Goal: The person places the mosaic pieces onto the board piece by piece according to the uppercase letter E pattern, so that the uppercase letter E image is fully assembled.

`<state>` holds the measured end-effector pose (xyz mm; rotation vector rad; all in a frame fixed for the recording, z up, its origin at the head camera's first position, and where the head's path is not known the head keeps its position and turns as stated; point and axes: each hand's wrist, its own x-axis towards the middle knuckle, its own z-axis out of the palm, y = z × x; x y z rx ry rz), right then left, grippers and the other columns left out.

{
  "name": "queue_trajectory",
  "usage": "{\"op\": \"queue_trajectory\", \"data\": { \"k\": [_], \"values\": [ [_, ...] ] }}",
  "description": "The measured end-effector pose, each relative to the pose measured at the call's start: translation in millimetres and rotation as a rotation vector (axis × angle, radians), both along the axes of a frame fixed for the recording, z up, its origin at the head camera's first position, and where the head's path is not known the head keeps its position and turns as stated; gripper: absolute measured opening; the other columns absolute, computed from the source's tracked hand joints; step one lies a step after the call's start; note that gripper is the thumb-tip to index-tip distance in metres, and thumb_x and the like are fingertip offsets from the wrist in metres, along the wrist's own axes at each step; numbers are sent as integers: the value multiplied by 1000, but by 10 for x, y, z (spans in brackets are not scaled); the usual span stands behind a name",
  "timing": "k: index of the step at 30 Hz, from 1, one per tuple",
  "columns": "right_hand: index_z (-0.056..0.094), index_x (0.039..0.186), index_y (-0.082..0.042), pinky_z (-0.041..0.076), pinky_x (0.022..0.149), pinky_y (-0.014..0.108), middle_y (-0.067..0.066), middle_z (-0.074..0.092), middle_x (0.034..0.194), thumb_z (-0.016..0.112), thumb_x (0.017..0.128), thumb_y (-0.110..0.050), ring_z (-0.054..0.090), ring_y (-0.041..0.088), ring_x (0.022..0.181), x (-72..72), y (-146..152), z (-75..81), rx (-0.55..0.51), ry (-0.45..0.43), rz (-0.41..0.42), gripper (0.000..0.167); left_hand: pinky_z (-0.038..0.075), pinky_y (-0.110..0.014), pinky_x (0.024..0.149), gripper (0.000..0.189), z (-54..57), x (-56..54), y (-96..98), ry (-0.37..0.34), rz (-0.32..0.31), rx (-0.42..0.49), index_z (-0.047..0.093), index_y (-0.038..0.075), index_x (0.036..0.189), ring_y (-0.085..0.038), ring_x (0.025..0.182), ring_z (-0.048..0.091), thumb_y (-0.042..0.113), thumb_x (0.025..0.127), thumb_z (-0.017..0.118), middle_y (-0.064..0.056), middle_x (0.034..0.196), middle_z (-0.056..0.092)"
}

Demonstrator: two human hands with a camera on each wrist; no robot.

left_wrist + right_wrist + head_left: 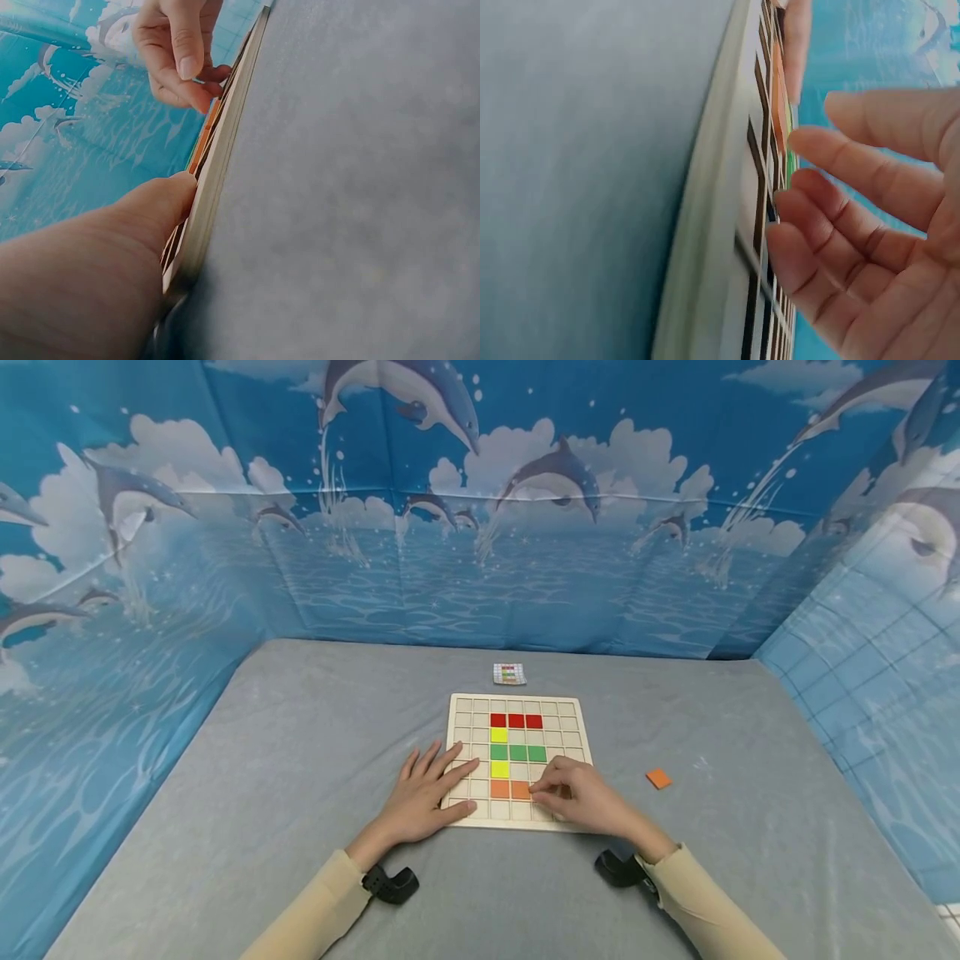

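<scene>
A wooden grid board [568, 739] lies flat on the grey cloth. My left hand [420, 802] rests on its left side, fingers spread, the thumb lying over the front left part. At the board's front right, my right hand [581, 795] has its index fingertip right at the second orange tile [519, 790]; thumb and index stand apart with nothing between them in the right wrist view. Another orange tile [499, 789] sits to its left. Behind these are yellow tiles [499, 769], a row of green tiles [518, 752] and a row of red tiles [516, 721], all set in grid squares.
A loose orange tile [659, 778] lies on the grey cloth [750, 827] right of the board. Beyond the board's far edge is a small card [510, 674] printed with a coloured grid pattern. A blue dolphin curtain [480, 577] hangs around the table.
</scene>
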<state>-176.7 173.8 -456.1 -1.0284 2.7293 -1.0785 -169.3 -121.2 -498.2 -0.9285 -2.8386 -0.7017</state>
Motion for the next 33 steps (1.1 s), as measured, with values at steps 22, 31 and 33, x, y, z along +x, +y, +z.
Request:
{"op": "queue_trajectory", "data": {
  "k": [22, 31, 33],
  "values": [
    [64, 113, 8, 40, 82, 56, 26, 57, 110, 73, 84, -13, 50, 43, 102, -132, 1141, -32, 169, 76, -415, 36, 3, -58, 107, 60, 27, 13, 10, 1, 5, 0, 37, 24, 148, -34, 142, 6, 51, 95, 49, -7, 155, 22],
    [59, 109, 10, 45, 70, 49, 24, 56, 99, 79, 78, -21, 53, 36, 85, -141, 1280, -2, 224, -27, -513, 48, 3, -58, 107, 60, 14, 13, 21, 10, -3, 3, 37, 24, 148, -35, 142, 7, 51, 95, 49, -7, 155, 21],
    [57, 103, 8, 44, 63, 42, 19, 56, 91, 79, 78, -25, 52, 30, 77, -147, 1285, 3, 234, -85, -544, 46, 4, -58, 107, 61, 20, 16, 13, 5, 0, 7, 36, 25, 148, -34, 142, 7, 51, 95, 48, -7, 155, 21]
  ]
}}
